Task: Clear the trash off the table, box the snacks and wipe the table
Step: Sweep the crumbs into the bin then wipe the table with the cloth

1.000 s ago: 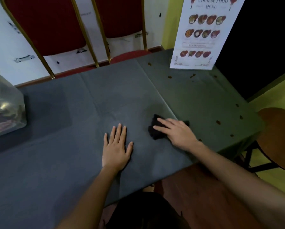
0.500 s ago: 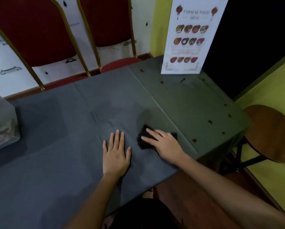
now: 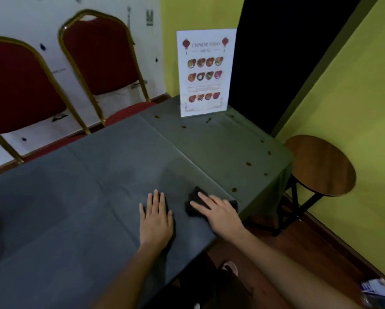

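Grey cloth covers the table (image 3: 75, 208), which fills most of the view, with a white wall behind it and yellow-green walls to the right. At the far left two red chairs (image 3: 15, 85) with gold frames stand side by side behind the table's far edge.

Near the front edge, about the middle of the view, the left hand (image 3: 155, 217) lies flat on the cloth, palm down. Its fingers are straight and close together, the thumb is out to the right, and it holds nothing.

Just right of it, a narrow strip of bare cloth between them, lies a dark rag (image 3: 193, 196). It sits close to the front edge, by a crease where the covering turns greener. The right hand (image 3: 220, 214) rests on top of the rag with its fingers straight and slightly spread, pointing up and to the left. It presses the rag down rather than gripping it. One corner of the rag shows beyond the fingertips and another by the wrist.

Farther right, small brown spots (image 3: 248, 163) dot the greener end of the table, all apart from the rag. A white menu (image 3: 206, 72) stands upright at that end's far edge. A round wooden stool (image 3: 321, 166) stands on the wooden floor just past the table's right end.
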`<state>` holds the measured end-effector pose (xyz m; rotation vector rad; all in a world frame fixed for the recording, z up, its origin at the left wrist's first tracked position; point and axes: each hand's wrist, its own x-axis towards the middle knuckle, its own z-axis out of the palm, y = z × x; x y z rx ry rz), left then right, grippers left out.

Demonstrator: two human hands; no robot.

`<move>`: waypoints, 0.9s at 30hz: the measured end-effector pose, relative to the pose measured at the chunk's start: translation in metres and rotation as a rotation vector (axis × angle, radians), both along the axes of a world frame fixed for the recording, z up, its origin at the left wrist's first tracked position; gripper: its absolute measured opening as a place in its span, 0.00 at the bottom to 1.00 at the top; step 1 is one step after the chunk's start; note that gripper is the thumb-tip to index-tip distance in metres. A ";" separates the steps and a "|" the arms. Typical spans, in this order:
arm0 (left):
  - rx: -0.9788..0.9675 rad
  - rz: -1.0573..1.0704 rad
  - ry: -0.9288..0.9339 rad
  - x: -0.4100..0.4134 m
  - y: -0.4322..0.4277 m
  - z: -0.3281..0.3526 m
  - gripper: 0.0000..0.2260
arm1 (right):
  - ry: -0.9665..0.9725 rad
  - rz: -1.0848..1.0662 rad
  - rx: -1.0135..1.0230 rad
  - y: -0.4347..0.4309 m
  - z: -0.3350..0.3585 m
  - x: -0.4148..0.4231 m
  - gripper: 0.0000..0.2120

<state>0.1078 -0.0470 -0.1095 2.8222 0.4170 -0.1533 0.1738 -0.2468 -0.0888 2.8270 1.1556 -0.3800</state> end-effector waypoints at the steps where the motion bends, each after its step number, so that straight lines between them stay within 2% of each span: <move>1: 0.005 -0.036 0.020 0.004 -0.005 0.000 0.32 | -0.017 0.007 -0.007 -0.015 0.000 0.000 0.28; 3: 0.005 -0.098 0.028 0.016 -0.015 0.002 0.31 | -0.065 -0.053 -0.047 -0.050 0.001 0.015 0.29; 5: -0.005 -0.137 0.039 0.027 -0.027 -0.001 0.30 | -0.063 -0.228 -0.049 -0.079 0.009 0.040 0.30; 7: -0.015 -0.176 0.040 0.035 -0.041 -0.001 0.32 | -0.085 -0.407 -0.039 -0.093 0.015 0.065 0.30; 9: -0.020 -0.197 0.034 0.044 -0.058 -0.001 0.35 | -0.058 -0.474 -0.025 -0.093 0.014 0.079 0.29; 13: -0.011 -0.145 0.048 0.068 -0.085 0.003 0.38 | -0.043 -0.281 0.048 -0.081 0.003 0.069 0.28; 16: -0.009 -0.069 0.067 0.083 -0.100 -0.001 0.37 | -0.037 0.008 0.006 -0.117 -0.002 0.062 0.30; 18: 0.011 -0.027 0.087 0.089 -0.109 -0.004 0.37 | -0.076 0.139 -0.024 -0.144 0.003 0.085 0.34; 20: 0.024 0.014 0.097 0.090 -0.116 -0.006 0.36 | -0.109 0.111 -0.080 -0.162 0.006 0.120 0.31; 22: 0.030 0.039 0.099 0.090 -0.119 -0.007 0.34 | -0.092 -0.023 -0.093 -0.162 0.011 0.154 0.29; 24: 0.033 0.051 0.084 0.090 -0.120 -0.005 0.33 | -0.061 -0.119 -0.051 -0.151 0.012 0.173 0.30; 27: 0.036 0.069 0.066 0.091 -0.121 0.002 0.33 | -0.074 -0.105 0.052 -0.127 0.001 0.172 0.29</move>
